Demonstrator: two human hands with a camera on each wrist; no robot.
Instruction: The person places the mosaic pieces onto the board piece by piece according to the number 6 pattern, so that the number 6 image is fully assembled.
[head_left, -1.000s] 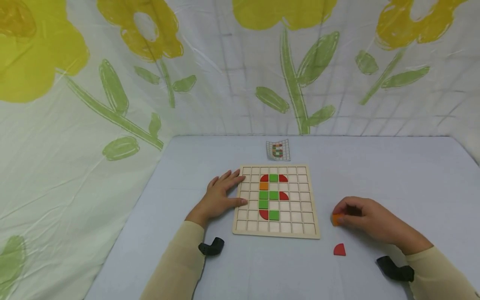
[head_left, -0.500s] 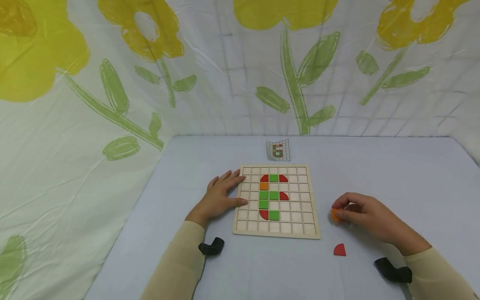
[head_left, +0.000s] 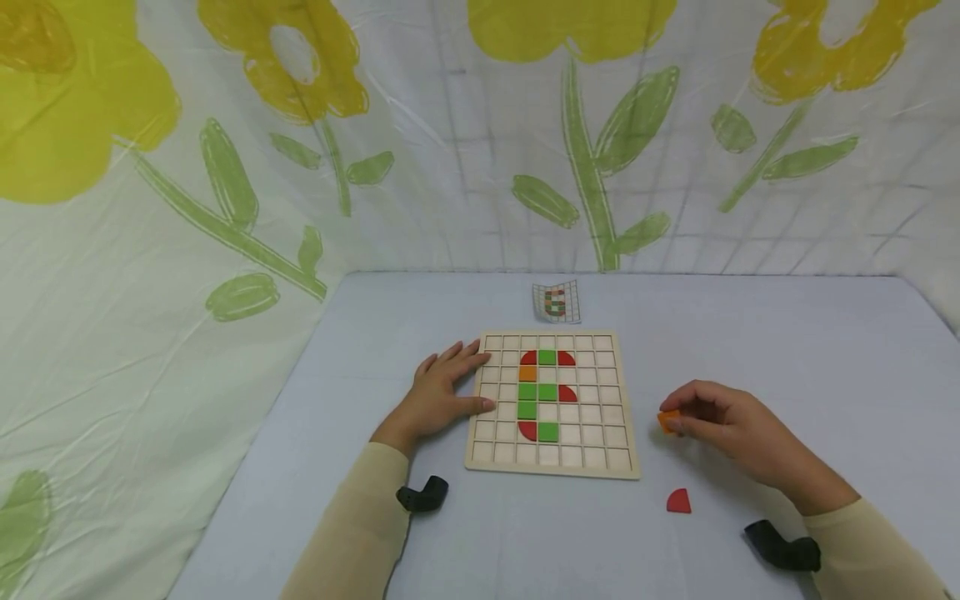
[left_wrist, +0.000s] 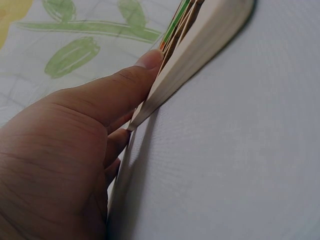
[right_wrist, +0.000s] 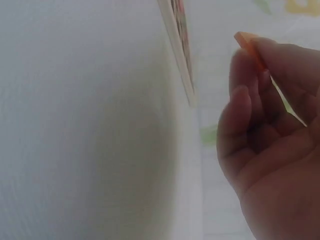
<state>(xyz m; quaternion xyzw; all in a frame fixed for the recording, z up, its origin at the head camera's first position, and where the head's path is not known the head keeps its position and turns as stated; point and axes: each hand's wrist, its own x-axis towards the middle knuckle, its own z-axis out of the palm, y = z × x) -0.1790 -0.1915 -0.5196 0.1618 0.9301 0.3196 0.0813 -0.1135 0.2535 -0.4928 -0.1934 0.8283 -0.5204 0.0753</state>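
My left hand (head_left: pixel 438 396) lies at the left edge of a wooden grid board (head_left: pixel 592 433), its thumb and fingertips resting on the rim with the fingers fairly straight. Several green, red and orange tiles sit in the board's cells, among them an orange square (head_left: pixel 528 373) and a green square (head_left: pixel 548 432). To the right of the board, my right hand (head_left: pixel 738 429) pinches an orange tile (right_wrist: pixel 251 47) between thumb and fingers, held above the table in the right wrist view. A red quarter-round tile (head_left: pixel 678 501) lies on the table below that hand.
Behind the board stands a small printed card (head_left: pixel 557 302) showing a coloured grid pattern. The white-covered table (head_left: pixel 810 342) meets a flower-patterned cloth (head_left: pixel 442 167) at its back and left. A black wrist device (head_left: pixel 782 547) sits by the right sleeve, another (head_left: pixel 423 494) by the left.
My right hand has lifted the orange tile off the table and shifted slightly left and up with it. The left hand and the board stay where they were.
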